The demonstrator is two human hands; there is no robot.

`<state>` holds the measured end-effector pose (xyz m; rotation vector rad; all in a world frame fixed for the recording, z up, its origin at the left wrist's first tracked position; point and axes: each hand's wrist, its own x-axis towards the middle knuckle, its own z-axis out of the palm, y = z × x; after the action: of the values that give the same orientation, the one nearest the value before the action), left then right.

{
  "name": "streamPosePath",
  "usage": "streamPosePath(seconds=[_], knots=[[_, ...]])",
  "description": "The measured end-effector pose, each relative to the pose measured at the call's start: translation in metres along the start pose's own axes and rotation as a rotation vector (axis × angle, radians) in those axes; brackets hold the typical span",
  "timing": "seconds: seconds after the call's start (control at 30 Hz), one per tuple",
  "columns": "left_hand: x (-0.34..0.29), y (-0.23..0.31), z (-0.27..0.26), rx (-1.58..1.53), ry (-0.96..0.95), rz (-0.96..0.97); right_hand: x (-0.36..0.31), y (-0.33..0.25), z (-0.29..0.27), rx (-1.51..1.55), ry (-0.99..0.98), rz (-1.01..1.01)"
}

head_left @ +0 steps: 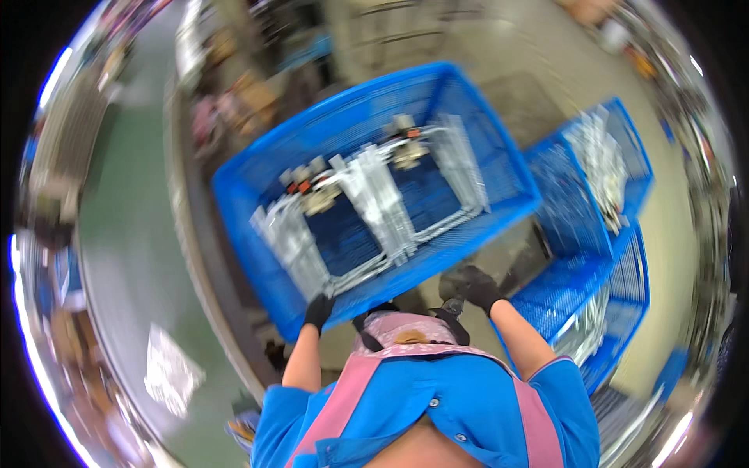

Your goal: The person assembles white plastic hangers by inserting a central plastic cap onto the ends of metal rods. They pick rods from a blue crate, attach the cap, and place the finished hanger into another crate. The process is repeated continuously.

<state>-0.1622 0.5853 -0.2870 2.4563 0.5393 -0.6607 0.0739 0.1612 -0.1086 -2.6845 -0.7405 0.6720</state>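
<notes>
A large blue plastic crate (355, 105) stands tilted in front of me. Inside it lie bundles of clear-wrapped, pale frame-like parts (374, 195), with small beige and orange pieces (316, 191) at their far ends. My left hand (318, 312), in a black glove, is closed on the crate's near left rim. Apart from the crate, by its near right side, is my right hand (480, 288), also in a black glove. Blur smears its fingers, and I cannot make out anything in it.
At the right are two more blue crates, an upper one (573, 191) and a nearer one (636, 288), both with wrapped pale parts. Along the left runs a green-topped bench (129, 226) with a white plastic bag (170, 370) on it. A metal-framed stool (398, 35) stands beyond.
</notes>
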Motion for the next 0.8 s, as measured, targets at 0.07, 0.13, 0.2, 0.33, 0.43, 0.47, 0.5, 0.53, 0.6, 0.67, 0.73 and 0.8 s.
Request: streamPosePath(seconds=[0.07,0.13,0.2,0.33,0.43,0.47,0.5,0.53,0.6,0.67,0.73,0.8], knots=[[0.006,0.035,0.003,0.082,-0.120,0.361,-0.041,0.032,0.018,-0.273,-0.064,-0.159],[0.019,0.052,0.022,0.137,-0.282,0.355,-0.092,0.003,-0.045,0.039,0.037,0.100],[0.046,0.088,0.021,0.093,-0.321,0.302,-0.145,0.046,0.011,0.214,0.225,0.322],[0.079,0.195,-0.027,0.078,-0.345,0.435,-0.230,0.084,0.044,0.297,0.142,0.609],[0.134,0.226,0.000,0.180,-0.143,0.645,-0.283,0.108,0.054,0.385,0.185,0.685],[0.097,0.322,-0.029,0.136,-0.244,0.439,-0.303,0.117,0.067,0.410,0.205,0.759],[0.073,0.363,-0.036,0.054,-0.191,0.431,-0.316,0.123,0.072,0.429,0.213,0.791],[0.098,0.357,-0.016,0.269,-0.194,0.711,-0.328,0.130,0.072,0.444,0.243,0.803],[0.101,0.403,0.009,0.369,-0.298,0.936,-0.351,0.138,0.068,0.525,0.281,0.914],[0.083,0.451,0.033,0.196,-0.478,0.709,-0.369,0.144,0.074,0.555,0.368,0.951],[0.075,0.498,0.054,0.197,-0.632,0.755,-0.381,0.150,0.077,0.579,0.442,0.988],[0.071,0.545,0.069,0.200,-0.716,0.755,-0.389,0.158,0.085,0.616,0.484,1.014]])
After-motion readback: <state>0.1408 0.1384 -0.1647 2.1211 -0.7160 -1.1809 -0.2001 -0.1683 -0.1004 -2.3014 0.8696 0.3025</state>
